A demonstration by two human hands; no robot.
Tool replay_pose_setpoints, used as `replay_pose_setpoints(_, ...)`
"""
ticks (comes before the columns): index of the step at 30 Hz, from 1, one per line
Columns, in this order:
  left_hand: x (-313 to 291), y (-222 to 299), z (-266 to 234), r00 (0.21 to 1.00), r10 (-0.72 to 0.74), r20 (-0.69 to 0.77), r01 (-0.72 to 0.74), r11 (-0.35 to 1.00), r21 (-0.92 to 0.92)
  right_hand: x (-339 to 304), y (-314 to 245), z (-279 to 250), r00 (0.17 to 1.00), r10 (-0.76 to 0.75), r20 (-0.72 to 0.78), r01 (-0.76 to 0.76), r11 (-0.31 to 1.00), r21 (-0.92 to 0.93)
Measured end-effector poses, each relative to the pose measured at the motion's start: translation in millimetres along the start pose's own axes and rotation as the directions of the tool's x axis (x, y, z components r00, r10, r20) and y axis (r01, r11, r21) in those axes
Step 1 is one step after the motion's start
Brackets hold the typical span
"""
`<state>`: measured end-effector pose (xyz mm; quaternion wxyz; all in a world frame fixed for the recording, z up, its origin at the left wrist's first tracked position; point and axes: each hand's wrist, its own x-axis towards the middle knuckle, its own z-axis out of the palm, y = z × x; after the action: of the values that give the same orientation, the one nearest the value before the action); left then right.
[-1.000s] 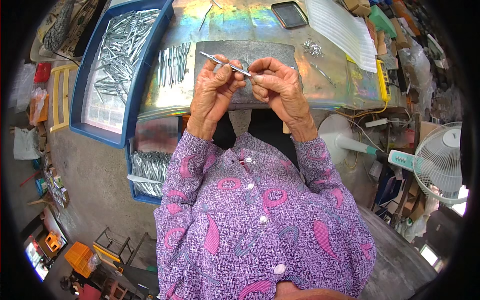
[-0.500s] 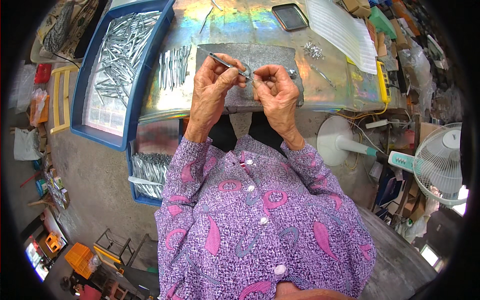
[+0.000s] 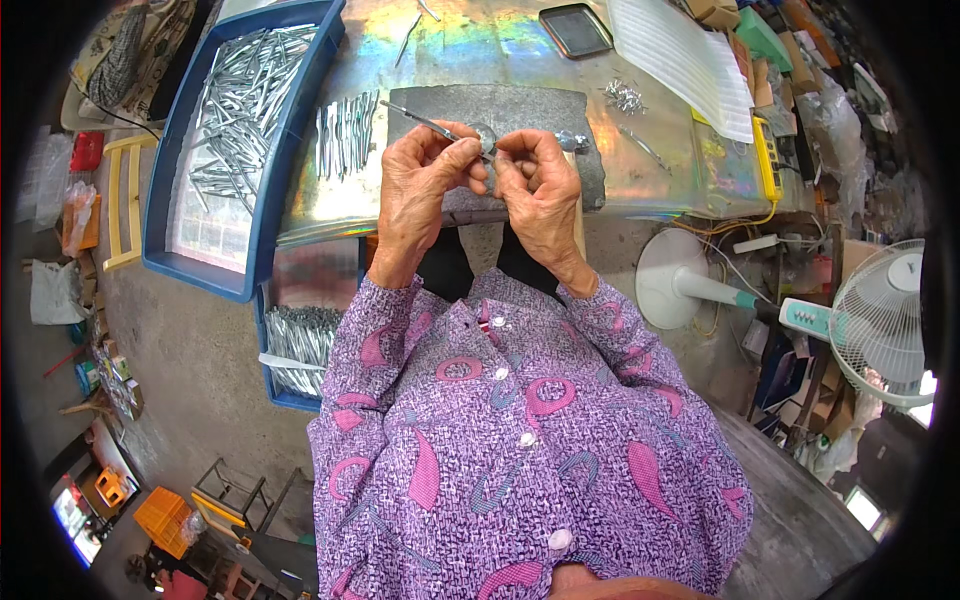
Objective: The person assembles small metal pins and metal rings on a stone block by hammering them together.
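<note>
Over a dark grey slab (image 3: 548, 105), my left hand (image 3: 415, 185) pinches a slim dark metal strip (image 3: 415, 117), which slants up to the left out of the fingers. Close beside it, my right hand (image 3: 542, 195) is closed in a pinch at the strip's right end. Whatever its fingertips grip is too small and covered to make out. A round greyish metal piece (image 3: 484, 135) shows on the slab just behind the fingertips. To the right of my right hand, a small shiny metal piece (image 3: 572, 141) lies on the slab.
Left of the slab, several metal strips (image 3: 345, 135) lie in a row. A blue tray (image 3: 258, 235) holds many more, and a lower blue bin (image 3: 292, 402) holds others. Small silver parts (image 3: 625, 96), a dark tray (image 3: 575, 32) and white foam (image 3: 690, 65) lie rightward. A fan (image 3: 880, 325) stands right.
Both hands have shifted slightly left. The strip in my left hand now lies a little farther left, and more of the round piece and the shiny piece shows.
</note>
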<state>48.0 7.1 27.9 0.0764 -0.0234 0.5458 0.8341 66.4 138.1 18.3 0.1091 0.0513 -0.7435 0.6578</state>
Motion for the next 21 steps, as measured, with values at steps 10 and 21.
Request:
replay_pose_setpoints(10, -1.3, -2.3, -5.0, 0.999, 0.04, 0.012, -0.04, 0.997, 0.061, -2.7, 2.0, 6.1, 0.996, 0.085, 0.009, -0.085, 0.989, 0.122)
replay_pose_setpoints(21, 6.8, -8.1, -4.5, 0.982, 0.17, -0.086, -0.153, 0.972, 0.177, -6.5, -4.4, 1.6, 0.985, 0.154, 0.079, -0.172, 0.925, 0.339)
